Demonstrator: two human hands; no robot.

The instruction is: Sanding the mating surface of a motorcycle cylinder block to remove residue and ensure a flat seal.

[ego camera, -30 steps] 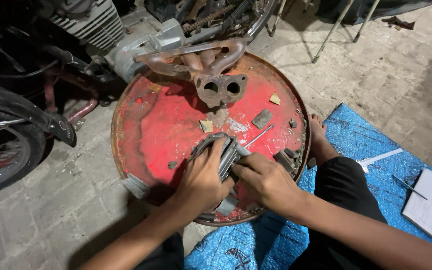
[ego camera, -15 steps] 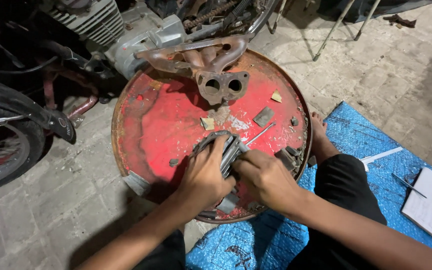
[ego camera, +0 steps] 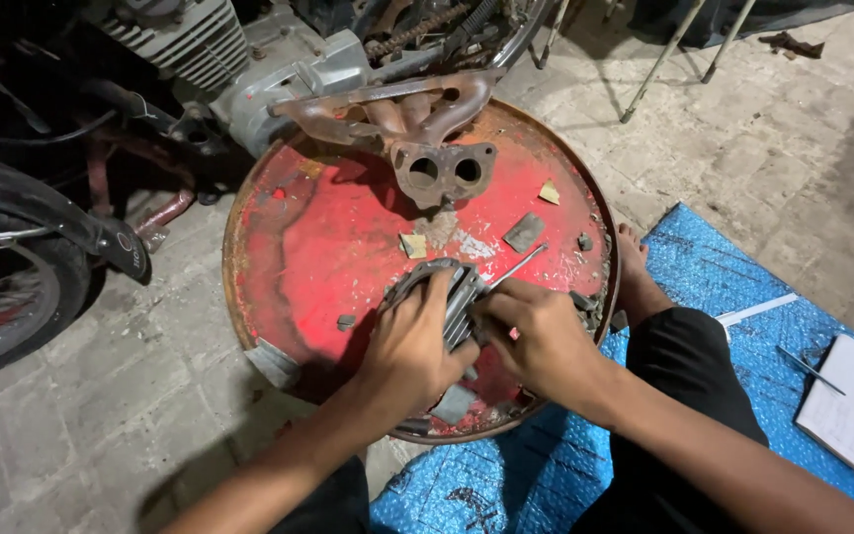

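A finned grey metal part [ego camera: 444, 285] is clamped between both hands, left [ego camera: 412, 348] and right [ego camera: 536, 336], on a red drum lid [ego camera: 328, 247] strewn with gasket scraps [ego camera: 524, 231] and a rusty manifold [ego camera: 417, 129].

1. Both forearms reach forward from the bottom of the view and angle inward, so the 2 hands meet side by side.
2. The left hand [ego camera: 415, 346] lies palm down, its fingers [ego camera: 434, 293] stretched forward and pressed flat.
3. The right hand [ego camera: 536, 336] sits knuckles up, wrist bent, fingers curled inward toward the left hand.
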